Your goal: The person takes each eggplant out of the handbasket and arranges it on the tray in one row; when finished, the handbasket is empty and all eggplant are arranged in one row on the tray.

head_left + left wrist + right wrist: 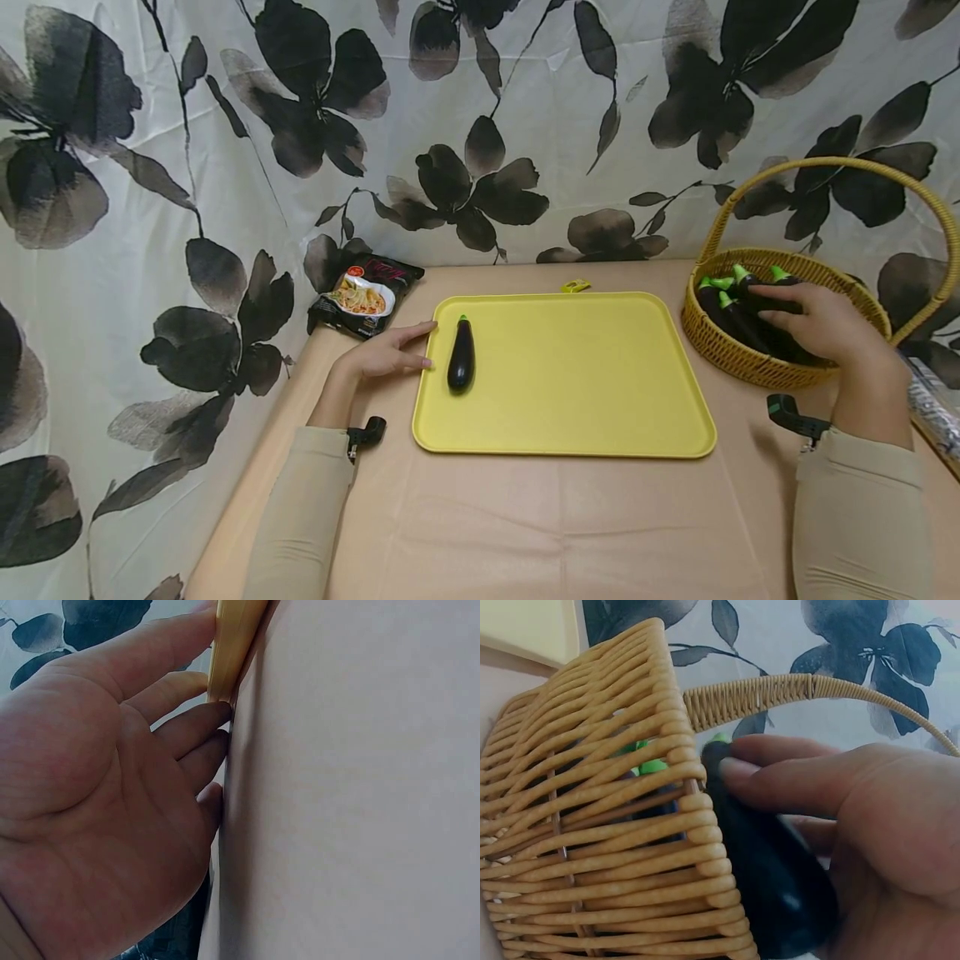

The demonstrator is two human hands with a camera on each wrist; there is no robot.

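My left hand [382,353] touches the left edge of a yellow tray [577,375], its fingers fairly straight in the left wrist view. One dark eggplant [461,357] with a green stem end lies lengthwise near the tray's left side. On the right, my right hand [840,327] reaches into a wicker basket [738,362] of several eggplants. The right wrist view shows its thumb and fingers pinching an eggplant [772,877] near the stem, beside the basket rim. The lower fingers are partly hidden behind that eggplant.
Behind my left hand lies a black food packet [365,296]. A small yellow object [576,286] sits beyond the tray's far edge. The basket's tall handle [832,162] arches over it. Right of the basket is a shiny silvery item [933,400]. A floral curtain [480,125] hangs behind.
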